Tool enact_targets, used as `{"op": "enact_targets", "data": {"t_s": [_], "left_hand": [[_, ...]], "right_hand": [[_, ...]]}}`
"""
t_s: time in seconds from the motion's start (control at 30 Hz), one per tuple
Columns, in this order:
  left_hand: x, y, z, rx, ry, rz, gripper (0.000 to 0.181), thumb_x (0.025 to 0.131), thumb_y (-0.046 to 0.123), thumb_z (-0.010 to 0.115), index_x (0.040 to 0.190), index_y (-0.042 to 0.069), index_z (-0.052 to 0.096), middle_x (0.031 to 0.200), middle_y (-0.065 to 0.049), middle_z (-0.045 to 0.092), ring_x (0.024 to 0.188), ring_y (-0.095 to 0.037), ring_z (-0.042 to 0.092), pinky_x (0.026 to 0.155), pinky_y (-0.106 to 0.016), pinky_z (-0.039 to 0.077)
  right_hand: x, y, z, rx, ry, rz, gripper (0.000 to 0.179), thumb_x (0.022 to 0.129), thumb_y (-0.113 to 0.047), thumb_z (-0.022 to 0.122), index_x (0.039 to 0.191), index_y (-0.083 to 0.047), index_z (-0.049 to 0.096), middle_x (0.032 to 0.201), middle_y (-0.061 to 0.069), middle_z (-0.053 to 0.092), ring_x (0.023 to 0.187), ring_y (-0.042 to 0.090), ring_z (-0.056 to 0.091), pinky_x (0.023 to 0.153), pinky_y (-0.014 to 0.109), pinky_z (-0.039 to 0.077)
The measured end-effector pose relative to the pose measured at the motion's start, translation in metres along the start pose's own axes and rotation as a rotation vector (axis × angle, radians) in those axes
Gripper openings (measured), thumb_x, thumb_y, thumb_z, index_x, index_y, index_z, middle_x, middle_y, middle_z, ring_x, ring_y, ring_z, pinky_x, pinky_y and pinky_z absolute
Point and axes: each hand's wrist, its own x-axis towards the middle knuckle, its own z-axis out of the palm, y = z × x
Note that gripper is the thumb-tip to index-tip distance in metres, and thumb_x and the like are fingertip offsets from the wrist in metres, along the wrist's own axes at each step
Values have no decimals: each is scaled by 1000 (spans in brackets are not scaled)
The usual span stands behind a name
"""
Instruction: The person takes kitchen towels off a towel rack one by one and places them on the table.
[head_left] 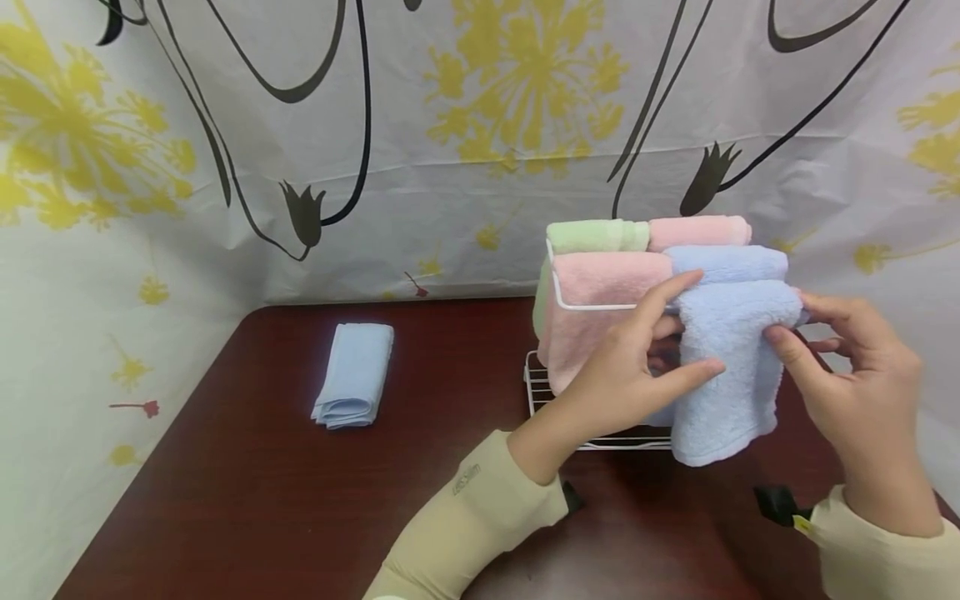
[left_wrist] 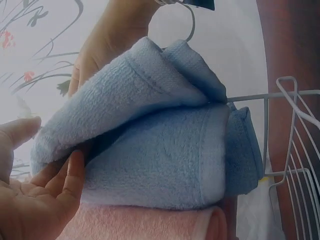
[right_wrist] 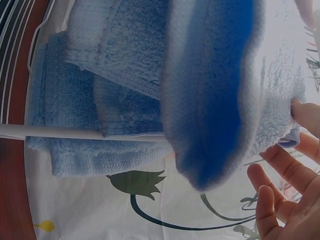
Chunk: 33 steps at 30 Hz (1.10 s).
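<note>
A light blue towel (head_left: 731, 367) hangs in folds at the front right of a white wire rack (head_left: 600, 307). My right hand (head_left: 862, 358) pinches its upper right edge between thumb and fingers. At the towel's left side is my left hand (head_left: 622, 358), its thumb extended across the front and its index finger near the top. In the left wrist view, the left fingers (left_wrist: 72, 175) reach under the upper layer of the towel (left_wrist: 115, 95), while the thumb stands a little apart. Behind it hangs another blue towel (head_left: 727, 260), beside a pink towel (head_left: 611, 279).
A green towel (head_left: 596, 235) and a second pink towel (head_left: 697, 232) hang at the back of the rack. To the left, a folded pale blue cloth (head_left: 352, 375) lies on the dark red table (head_left: 300, 508). A flower-patterned curtain (head_left: 420, 167) stands behind the table.
</note>
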Motion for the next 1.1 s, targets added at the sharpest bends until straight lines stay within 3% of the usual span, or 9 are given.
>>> {"op": "enact_targets", "data": {"t_s": [0.2, 0.37, 0.63, 0.83, 1.1], "left_hand": [[5, 1, 4, 43, 21, 7, 78, 92, 11, 71, 153, 22, 24, 127, -13, 67, 105, 3, 63, 77, -10, 54], [8, 1, 8, 88, 57, 49, 71, 91, 8, 72, 149, 16, 33, 117, -14, 71, 98, 2, 65, 74, -8, 53], [7, 2, 3, 129, 74, 104, 60, 92, 5, 69, 144, 11, 40, 104, -12, 76, 67, -1, 52, 64, -9, 47], [5, 3, -1, 112, 88, 96, 57, 92, 4, 68, 142, 10, 42, 104, -13, 76, 65, 0, 50, 63, -10, 47], [1, 1, -5, 100, 107, 99, 55, 92, 3, 69, 140, 8, 43, 95, -14, 75, 67, 0, 50, 64, -9, 47]], "right_hand": [[1, -1, 0, 7, 5, 2, 34, 83, 1, 76, 113, 14, 67, 112, -25, 65, 97, -10, 59, 77, 3, 43], [1, -3, -1, 29, 22, 10, 34, 83, 2, 76, 114, 12, 68, 110, -24, 66, 96, -10, 60, 76, 2, 44], [1, -1, -2, 30, 11, -9, 37, 84, -2, 77, 115, 14, 66, 112, -22, 66, 96, -9, 61, 77, 1, 44], [0, 2, -2, 32, 6, -8, 36, 84, -3, 78, 117, 7, 69, 111, -18, 69, 94, -8, 62, 77, 5, 44], [2, 3, -1, 34, -2, -20, 38, 84, -5, 78, 117, 11, 68, 108, -23, 68, 93, -8, 62, 78, 5, 43]]}}
